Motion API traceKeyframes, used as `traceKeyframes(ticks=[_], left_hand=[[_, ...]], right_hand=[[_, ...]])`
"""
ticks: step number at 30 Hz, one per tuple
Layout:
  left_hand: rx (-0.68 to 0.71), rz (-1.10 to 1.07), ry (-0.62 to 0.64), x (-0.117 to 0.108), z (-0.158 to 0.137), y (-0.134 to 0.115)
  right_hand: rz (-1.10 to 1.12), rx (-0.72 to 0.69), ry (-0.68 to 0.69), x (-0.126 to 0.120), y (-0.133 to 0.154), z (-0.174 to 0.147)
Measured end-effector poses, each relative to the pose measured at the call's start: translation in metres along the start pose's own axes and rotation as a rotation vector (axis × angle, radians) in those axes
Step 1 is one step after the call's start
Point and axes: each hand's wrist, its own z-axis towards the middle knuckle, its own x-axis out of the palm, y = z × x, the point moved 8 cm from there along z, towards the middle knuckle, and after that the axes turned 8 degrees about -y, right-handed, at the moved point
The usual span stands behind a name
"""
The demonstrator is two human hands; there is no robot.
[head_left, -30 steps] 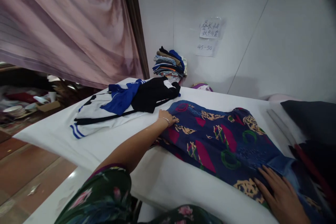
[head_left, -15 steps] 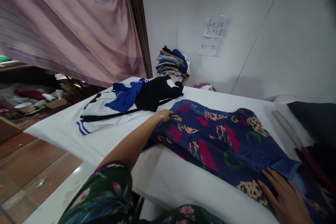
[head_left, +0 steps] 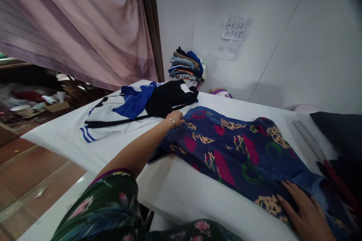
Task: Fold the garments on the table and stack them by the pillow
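Observation:
A dark blue patterned denim garment lies spread across the white table, with magenta patches, green rings and tan figures on it. At its far left edge is my left hand, its fingers curled closed on the cloth; the fingertips are partly hidden. My right hand rests flat on the garment's near right part, fingers stretched out. Just beyond my left hand lies a loose heap of clothes, with a black garment, a blue piece and a white piece with blue stripes.
A stack of folded clothes stands at the back of the table by the wall. Dark cloth lies at the right. A pink curtain hangs at the left; paper signs are on the wall.
My left hand has shifted slightly left and up at the garment's edge, its fingers more curled. The left end of the garment has moved a little left. My right hand stays in place.

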Motion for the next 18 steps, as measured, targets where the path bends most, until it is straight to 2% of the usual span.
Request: traceKeyframes(ticks=[4,9,14,18], left_hand=[[-0.128,-0.077,0.026,0.013,-0.011,0.024],[-0.171,-0.157,-0.013,0.021,-0.032,0.026],[-0.183,-0.153,0.011,0.023,-0.049,0.020],[-0.182,-0.163,-0.013,0.022,-0.052,0.020]], right_hand=[[0.112,-0.037,0.016,0.001,0.034,0.026],[0.332,-0.111,0.115,0.021,0.113,0.084],[0.532,-0.157,0.271,0.067,0.196,0.148],[0.530,-0.097,0.472,0.115,0.245,0.183]])
